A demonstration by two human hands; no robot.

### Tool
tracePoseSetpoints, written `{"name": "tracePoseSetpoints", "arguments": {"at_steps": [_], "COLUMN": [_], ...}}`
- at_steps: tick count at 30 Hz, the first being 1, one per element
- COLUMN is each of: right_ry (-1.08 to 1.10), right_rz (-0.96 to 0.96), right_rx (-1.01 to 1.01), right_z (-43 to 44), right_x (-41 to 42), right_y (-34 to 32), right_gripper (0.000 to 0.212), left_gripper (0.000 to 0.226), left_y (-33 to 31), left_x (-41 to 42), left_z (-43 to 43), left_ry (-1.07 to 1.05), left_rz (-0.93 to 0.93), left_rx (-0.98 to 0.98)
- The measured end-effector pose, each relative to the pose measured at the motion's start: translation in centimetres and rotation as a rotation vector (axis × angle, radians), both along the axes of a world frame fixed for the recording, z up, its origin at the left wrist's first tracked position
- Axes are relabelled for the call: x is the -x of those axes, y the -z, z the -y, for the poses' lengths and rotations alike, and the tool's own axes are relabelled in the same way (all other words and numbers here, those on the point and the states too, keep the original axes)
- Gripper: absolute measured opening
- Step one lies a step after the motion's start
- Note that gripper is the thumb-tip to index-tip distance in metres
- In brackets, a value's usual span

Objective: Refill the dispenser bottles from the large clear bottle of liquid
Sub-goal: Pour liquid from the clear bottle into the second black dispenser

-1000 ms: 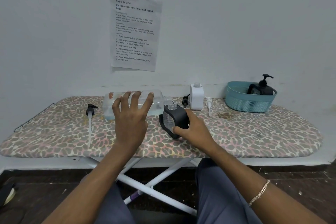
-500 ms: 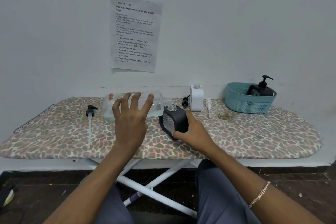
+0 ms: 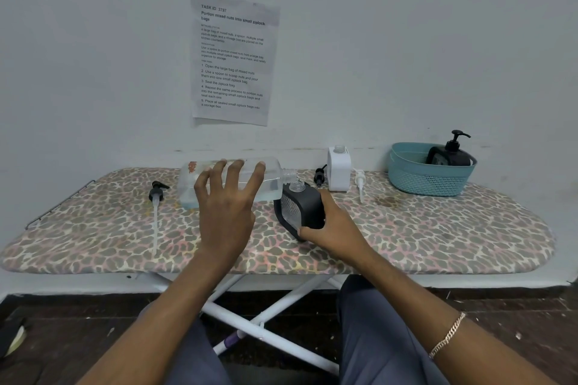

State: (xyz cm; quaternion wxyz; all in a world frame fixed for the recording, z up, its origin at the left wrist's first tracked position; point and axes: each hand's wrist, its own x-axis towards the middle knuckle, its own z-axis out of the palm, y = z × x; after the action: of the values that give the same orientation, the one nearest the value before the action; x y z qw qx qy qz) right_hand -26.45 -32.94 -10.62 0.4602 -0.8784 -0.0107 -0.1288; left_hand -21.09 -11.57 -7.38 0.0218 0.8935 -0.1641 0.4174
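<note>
My left hand (image 3: 225,206) grips the large clear bottle (image 3: 275,180), held on its side with its open neck over the mouth of a black dispenser bottle (image 3: 301,208). That black bottle is tilted to the left on the board, and my right hand (image 3: 331,228) holds it from the right side. Clear liquid lies along the lower side of the large bottle. A white dispenser bottle (image 3: 338,170) stands uncapped behind. Another black dispenser bottle (image 3: 450,155) with its pump fitted sits in the teal basket (image 3: 428,180).
Everything rests on a leopard-print ironing board (image 3: 438,228) against a white wall. A black pump (image 3: 156,197) with a long tube lies at the left. A small black pump (image 3: 319,175) and a white pump (image 3: 360,184) lie beside the white bottle. My knees are under the board.
The large bottle's neck has come a little closer over the black bottle's mouth. Both hands keep their grips in almost the same places.
</note>
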Motion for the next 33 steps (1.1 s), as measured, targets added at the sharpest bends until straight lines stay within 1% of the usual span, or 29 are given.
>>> {"name": "tracePoseSetpoints", "arguments": {"at_steps": [33], "right_ry": [0.006], "right_rz": [-0.008], "right_rx": [0.019], "right_z": [-0.06], "right_x": [0.04], "right_y": [-0.14], "right_gripper": [0.072], "left_gripper": [0.084], "left_y": [-0.08], "left_x": [0.08], "left_z": [0.02], "left_ry": [0.005], "left_rz": [0.002], "left_rx": [0.0]}}
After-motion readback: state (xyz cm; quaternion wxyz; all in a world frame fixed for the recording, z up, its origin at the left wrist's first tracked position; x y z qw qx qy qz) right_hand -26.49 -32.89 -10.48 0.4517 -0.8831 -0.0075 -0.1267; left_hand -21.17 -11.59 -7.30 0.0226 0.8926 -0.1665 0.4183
